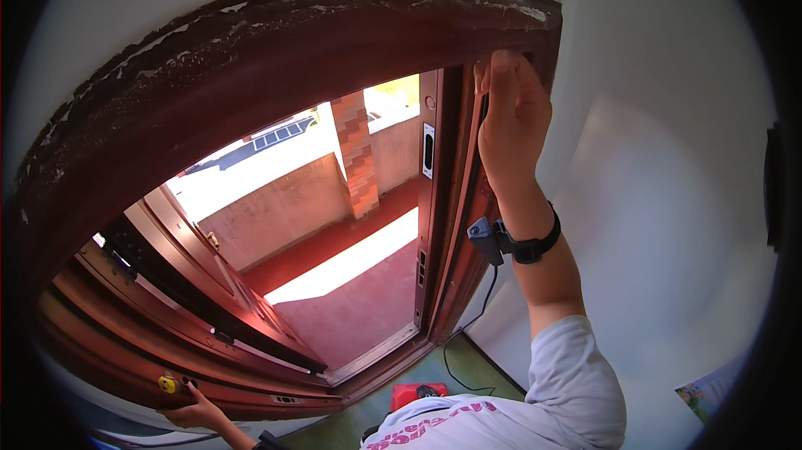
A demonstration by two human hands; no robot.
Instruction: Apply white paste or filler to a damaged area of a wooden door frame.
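Note:
My right hand point(514, 111) is raised to the upper right corner of the brown wooden door frame point(292, 40), fingers curled in against the jamb; what they hold, if anything, is hidden. Low at the left, my left hand point(196, 412) grips a small yellow-and-black tool point(171, 384), perhaps a tape measure, against the frame's brown moulding. Peeling paint runs along the arched-looking top of the frame. The right jamb has metal lock plates point(428, 151), and a black device point(484, 237) with a cable is strapped to my right wrist.
An open door point(209, 258) stands at the left. Through the opening are a red balcony floor point(351, 325), a low wall point(267, 208) and a brick pillar point(357, 166). A red object point(405, 393) lies on the green floor; white wall point(668, 241) is at the right.

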